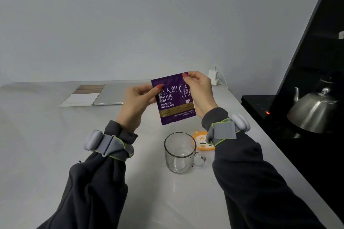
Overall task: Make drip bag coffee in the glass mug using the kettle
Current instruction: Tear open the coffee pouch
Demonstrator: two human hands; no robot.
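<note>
A purple coffee sachet (174,102) with white lettering hangs upright in the air above the white table. My left hand (136,101) pinches its upper left edge. My right hand (200,92) pinches its top right corner, and the palm covers the right edge. The sachet looks sealed. Below it an empty glass mug (179,152) stands on the table, handle pointing right. A steel kettle (314,110) sits on a black hob at the right, spout turned left.
An orange cartoon coaster (202,141) lies just right of the mug. A spiral notebook (82,96) and a silver laptop (111,95) lie at the back left. A white charger (213,76) with a cable is at the wall. The black hob (260,106) shows a red light.
</note>
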